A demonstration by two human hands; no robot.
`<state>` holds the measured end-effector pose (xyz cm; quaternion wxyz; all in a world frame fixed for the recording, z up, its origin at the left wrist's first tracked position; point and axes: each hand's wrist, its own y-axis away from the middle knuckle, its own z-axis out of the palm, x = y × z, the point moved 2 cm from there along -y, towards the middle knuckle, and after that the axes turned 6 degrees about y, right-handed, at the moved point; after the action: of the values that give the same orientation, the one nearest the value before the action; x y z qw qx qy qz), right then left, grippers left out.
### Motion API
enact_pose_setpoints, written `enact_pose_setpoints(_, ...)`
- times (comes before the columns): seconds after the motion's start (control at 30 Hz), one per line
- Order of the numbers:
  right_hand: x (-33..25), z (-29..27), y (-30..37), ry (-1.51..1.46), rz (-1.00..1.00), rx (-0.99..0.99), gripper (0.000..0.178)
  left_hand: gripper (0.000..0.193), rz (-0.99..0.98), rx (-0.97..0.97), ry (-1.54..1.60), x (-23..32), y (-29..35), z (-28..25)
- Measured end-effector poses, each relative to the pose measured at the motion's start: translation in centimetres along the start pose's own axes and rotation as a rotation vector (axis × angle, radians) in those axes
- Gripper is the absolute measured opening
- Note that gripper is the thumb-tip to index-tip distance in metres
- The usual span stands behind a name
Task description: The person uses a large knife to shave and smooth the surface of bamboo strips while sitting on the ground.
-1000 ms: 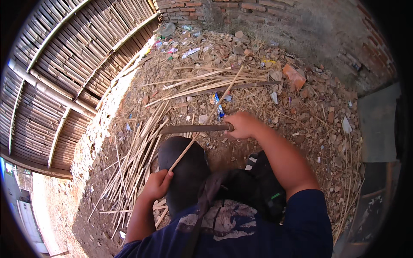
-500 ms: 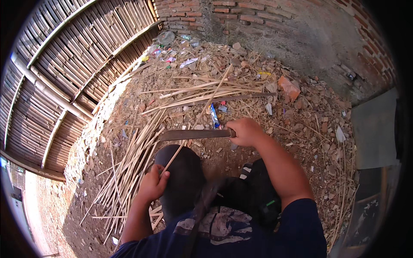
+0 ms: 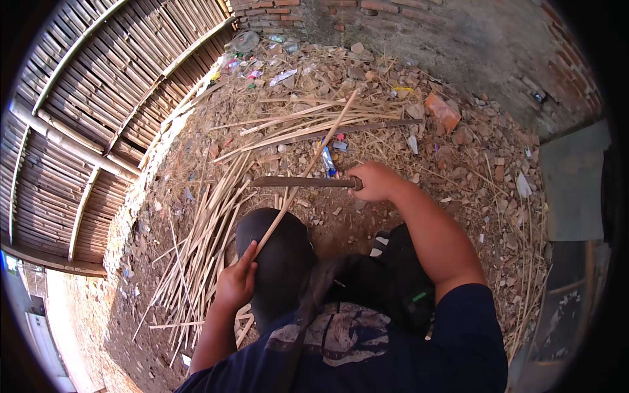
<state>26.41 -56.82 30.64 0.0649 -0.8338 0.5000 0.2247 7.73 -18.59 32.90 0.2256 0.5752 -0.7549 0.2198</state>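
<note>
My left hand [image 3: 236, 285] grips the near end of a long thin bamboo strip [image 3: 308, 167] that slants up and away over my dark-trousered knee [image 3: 278, 252]. My right hand [image 3: 375, 181] is closed on the handle of a long flat blade [image 3: 298, 182], held level and pointing left. The blade crosses the strip about midway along it and seems to touch it there.
A heap of split bamboo strips [image 3: 203, 242] lies on the dirt to my left, with more strips [image 3: 295, 124] farther out. A woven bamboo fence [image 3: 85, 111] runs along the left, a brick wall [image 3: 419, 26] at the back. Rubble, litter and an orange brick piece [image 3: 442, 111] are scattered around.
The view has tilted slightly, so everything sits lower in frame. Both hands keep their grips; the blade still lies across the strip.
</note>
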Motion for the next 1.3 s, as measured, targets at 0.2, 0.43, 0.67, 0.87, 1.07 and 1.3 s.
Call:
enact_pose_setpoints(0.2, -3.2, 0.1, -0.3, 0.152, -0.104, 0.002, 0.028, 0.052, -0.026, -0.071, 0.039, 0.1, -0.4, -0.8)
enact_pose_setpoints(0.43, -0.3, 0.3, -0.3, 0.019, -0.010, 0.055, 0.031, 0.050, -0.015, -0.123, 0.099, -0.3, -1.3, -1.2)
enact_pose_setpoints(0.67, -5.0, 0.4, 0.4, 0.215, -0.191, -0.057, 0.028, 0.047, -0.054, -0.116, 0.108, -0.4, -0.9, -1.1)
enact_pose_setpoints(0.87, 0.4, -0.3, -0.4, 0.008, 0.090, 0.044, 0.029, 0.045, -0.113, -0.129, 0.194, -1.6, -0.5, -0.4)
enact_pose_setpoints(1.07, -4.3, 0.3, 0.4, 0.125, -0.051, -0.125, 0.028, 0.042, -0.084, -0.087, 0.289, -1.7, -0.5, -0.2)
enact_pose_setpoints(1.3, 1.9, 0.3, -0.4, -0.097, 0.175, 0.053, 0.038, 0.042, -0.113, -0.118, 0.201, -1.0, -0.8, -0.6)
